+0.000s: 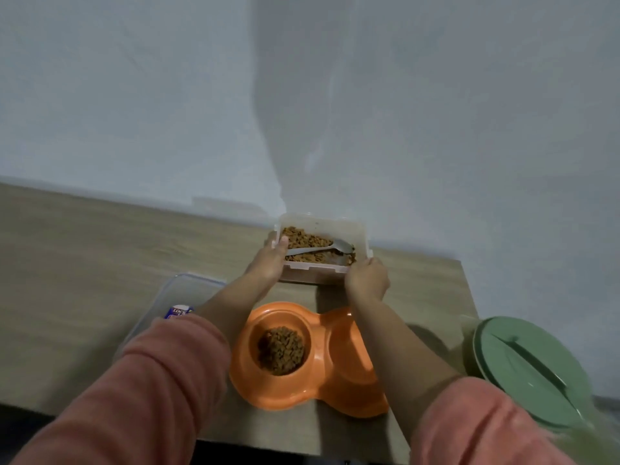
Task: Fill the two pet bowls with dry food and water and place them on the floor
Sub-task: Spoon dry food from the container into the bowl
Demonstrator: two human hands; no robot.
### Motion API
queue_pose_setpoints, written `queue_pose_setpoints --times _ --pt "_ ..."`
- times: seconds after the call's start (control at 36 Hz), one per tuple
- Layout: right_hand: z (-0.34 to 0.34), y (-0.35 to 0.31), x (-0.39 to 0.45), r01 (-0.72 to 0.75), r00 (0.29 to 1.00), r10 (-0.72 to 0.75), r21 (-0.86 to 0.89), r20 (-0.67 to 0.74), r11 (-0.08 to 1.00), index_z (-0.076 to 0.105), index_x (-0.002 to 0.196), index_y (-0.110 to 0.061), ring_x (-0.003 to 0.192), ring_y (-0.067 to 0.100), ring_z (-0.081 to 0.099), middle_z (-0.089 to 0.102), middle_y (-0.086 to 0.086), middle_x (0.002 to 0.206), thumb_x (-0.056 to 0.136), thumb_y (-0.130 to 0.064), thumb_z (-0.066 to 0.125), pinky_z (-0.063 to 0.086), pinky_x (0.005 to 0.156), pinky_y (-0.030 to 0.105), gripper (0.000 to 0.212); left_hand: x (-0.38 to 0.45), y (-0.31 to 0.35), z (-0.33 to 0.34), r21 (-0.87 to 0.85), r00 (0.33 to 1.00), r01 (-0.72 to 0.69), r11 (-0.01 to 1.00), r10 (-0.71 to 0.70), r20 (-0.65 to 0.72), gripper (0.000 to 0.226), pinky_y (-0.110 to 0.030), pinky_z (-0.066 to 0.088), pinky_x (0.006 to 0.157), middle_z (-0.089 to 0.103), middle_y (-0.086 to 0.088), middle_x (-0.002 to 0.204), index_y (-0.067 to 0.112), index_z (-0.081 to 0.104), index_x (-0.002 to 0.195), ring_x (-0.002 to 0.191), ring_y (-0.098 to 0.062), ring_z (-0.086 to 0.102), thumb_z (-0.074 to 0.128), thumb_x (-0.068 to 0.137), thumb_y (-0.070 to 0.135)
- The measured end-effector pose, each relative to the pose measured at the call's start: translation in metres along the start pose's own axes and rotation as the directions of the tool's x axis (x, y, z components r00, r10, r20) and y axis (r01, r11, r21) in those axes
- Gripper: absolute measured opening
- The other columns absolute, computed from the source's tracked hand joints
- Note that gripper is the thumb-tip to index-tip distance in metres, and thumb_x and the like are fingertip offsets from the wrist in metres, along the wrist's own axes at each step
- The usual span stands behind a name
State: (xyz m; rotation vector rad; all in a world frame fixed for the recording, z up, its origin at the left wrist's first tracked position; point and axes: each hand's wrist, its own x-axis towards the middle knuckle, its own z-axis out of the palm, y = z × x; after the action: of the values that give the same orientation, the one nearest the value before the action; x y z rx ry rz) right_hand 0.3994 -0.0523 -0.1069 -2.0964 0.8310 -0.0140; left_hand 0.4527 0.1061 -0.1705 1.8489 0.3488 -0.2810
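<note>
— Salmon-pink sleeves at 7 and 5 o'clock, nearest the lens. Both forearms reach toward 12. What are the hands on?

— Clear rectangular plastic container (322, 250) of brown dry kibble (303, 239), at the far edge of the wood-grain desk (84, 243) against the wall. Left hand (268, 263) holds its 9 o'clock side, grip curled round the rim, thumb over the edge. Right hand (367, 280) holds the near 4 o'clock corner, fingers wrapped round it.

— Inside the container?

— Grey plastic spoon (318, 249) lying across the kibble, bowl end toward 3 o'clock.

— The bowls?

— Orange plastic double pet bowl (308, 360), one piece, on the desk between the forearms, just at 6 o'clock of the container. Left well holds a heap of kibble; right well shows bare orange.

— Anything else?

— Clear flat lid (174, 297) with a blue label at 9 o'clock of the bowl, partly under the left arm. Round pale-green lid (533, 370) with a raised bar handle at 3 o'clock, by the desk's edge; what it sits on I cannot tell.
</note>
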Motion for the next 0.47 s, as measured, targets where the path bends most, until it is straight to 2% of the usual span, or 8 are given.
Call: queue_pose_setpoints --times 0.08,0.14,0.31,0.47 --pt "0.005 0.001 0.009 -0.040 0.999 0.039 -0.013 -0.022 0.999 0.053 0.125 0.000 0.120 0.032 0.053 0.057 0.018 0.128 0.101 -0.014 0.034 0.042 0.097 0.034 0.033 0.001 0.010 0.003 0.027 1.000 -0.005 1.000 0.005 0.006 0.073 -0.050 0.033 0.112 0.047 -0.011 0.146 0.018 0.042 0.144 0.135 -0.034 0.041 0.029 0.090 0.066" --pt "0.005 0.000 0.010 -0.033 0.999 0.033 -0.044 -0.016 0.998 0.054 0.125 0.002 0.119 0.033 0.053 0.056 0.019 0.128 0.102 -0.014 0.032 0.042 0.098 0.036 0.035 0.006 0.009 0.004 0.043 0.999 -0.032 0.999 0.032 0.016 0.064 -0.048 0.030 0.115 0.043 -0.010 0.149 0.017 0.039 0.146 0.138 -0.032 0.038 0.029 0.097 0.056" --pt "0.005 -0.001 0.015 0.012 1.000 -0.010 -0.155 0.014 0.988 0.051 0.129 0.005 0.123 0.034 0.049 0.051 0.020 0.133 0.103 -0.010 0.025 0.039 0.099 0.034 0.039 0.027 0.005 0.006 0.089 0.997 -0.036 0.995 0.030 0.065 0.078 -0.052 0.027 0.116 0.038 -0.007 0.153 0.027 0.031 0.150 0.142 -0.033 0.032 0.027 0.084 0.068" --pt "0.011 0.000 0.020 -0.040 0.999 0.040 -0.074 -0.005 0.996 0.051 0.126 0.005 0.122 0.035 0.050 0.054 0.021 0.131 0.103 -0.014 0.026 0.038 0.098 0.034 0.039 0.030 0.008 0.003 0.137 0.995 -0.049 0.989 0.036 0.095 0.076 -0.050 0.026 0.116 0.034 -0.004 0.155 0.028 0.023 0.152 0.142 -0.033 0.031 0.030 0.089 0.069"
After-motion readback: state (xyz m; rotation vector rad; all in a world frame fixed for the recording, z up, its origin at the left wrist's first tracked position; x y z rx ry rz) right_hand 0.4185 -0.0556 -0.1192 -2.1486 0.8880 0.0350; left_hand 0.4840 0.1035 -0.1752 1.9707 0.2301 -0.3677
